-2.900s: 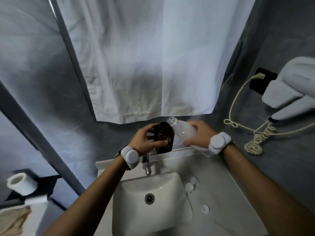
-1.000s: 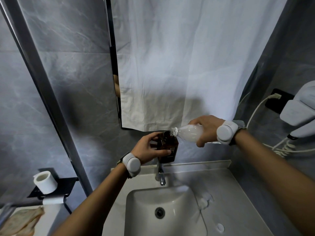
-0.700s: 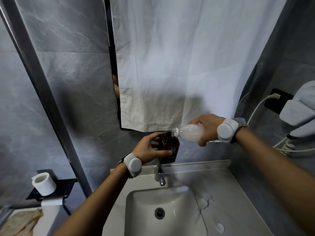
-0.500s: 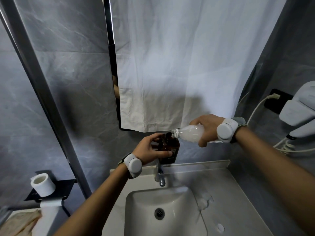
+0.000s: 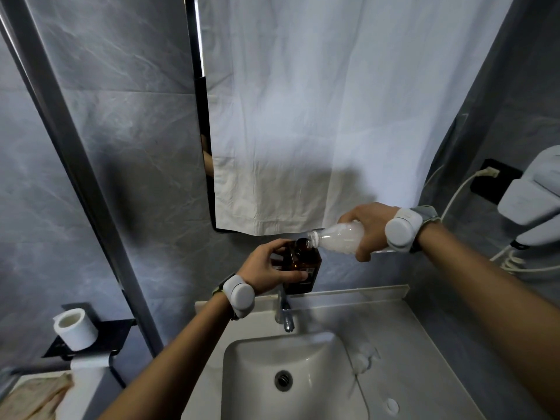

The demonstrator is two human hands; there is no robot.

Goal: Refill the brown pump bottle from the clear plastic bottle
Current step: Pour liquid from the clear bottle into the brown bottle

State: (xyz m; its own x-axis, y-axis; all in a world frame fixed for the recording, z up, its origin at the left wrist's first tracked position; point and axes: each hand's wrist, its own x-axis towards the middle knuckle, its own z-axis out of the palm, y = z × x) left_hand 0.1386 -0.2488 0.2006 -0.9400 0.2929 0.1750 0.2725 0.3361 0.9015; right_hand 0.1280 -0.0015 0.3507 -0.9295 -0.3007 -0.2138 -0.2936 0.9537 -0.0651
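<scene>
My left hand (image 5: 266, 269) grips the brown pump bottle (image 5: 306, 268), a square amber bottle with its neck open, held upright above the faucet. My right hand (image 5: 368, 227) holds the clear plastic bottle (image 5: 336, 239), which carries a whitish liquid and lies almost flat, tilted down to the left. Its uncapped mouth sits right at the brown bottle's neck. The pump head (image 5: 362, 359) lies on the counter to the right of the basin.
A white sink basin (image 5: 251, 386) and chrome faucet (image 5: 285, 313) lie below the hands. A small white cap (image 5: 392, 406) rests on the counter. A white cloth (image 5: 318, 116) covers the mirror. A hair dryer (image 5: 533, 201) hangs at right, a toilet roll (image 5: 75, 327) at left.
Since 2.9 s ago my view rose and the clear bottle lifted from a steep angle to nearly flat over the brown bottle's neck. In the last second both hands barely moved.
</scene>
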